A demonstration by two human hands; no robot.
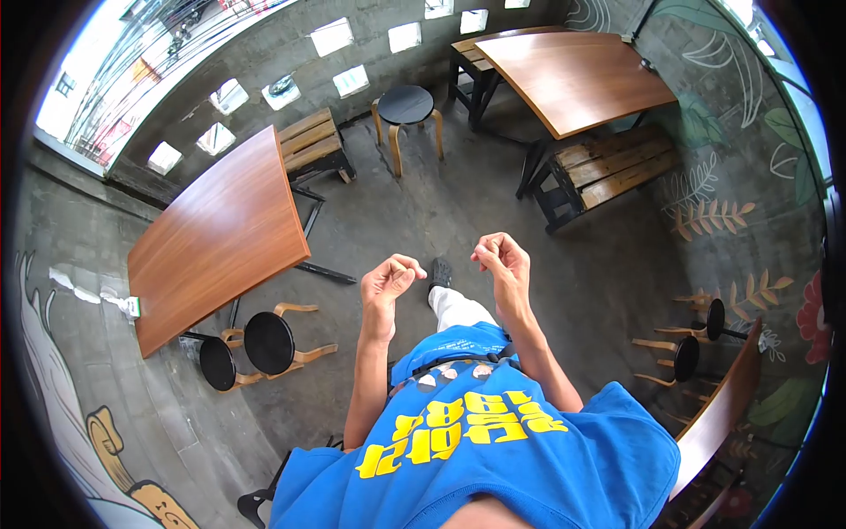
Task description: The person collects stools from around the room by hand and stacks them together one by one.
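Both of my hands are raised in front of my blue shirt [476, 432], well apart from each other. My left hand [389, 286] has its fingers curled in, with the thumb against them; whether something small is inside cannot be made out. My right hand [502, 263] is curled in the same way, thumb pressed to the bent fingers, and its inside is hidden too. Neither hand touches any furniture. Below and between them, a dark shoe [441, 274] and a white trouser leg [460, 309] show over the grey floor.
Wooden tables stand at the left [220, 234], upper right [577, 75] and lower right [718, 423]. Benches [310, 141] [617, 166] and a black round stool [405, 105] are ahead. More stools [269, 343] [686, 358] stand at both sides. Grey walls [370, 53] enclose the room.
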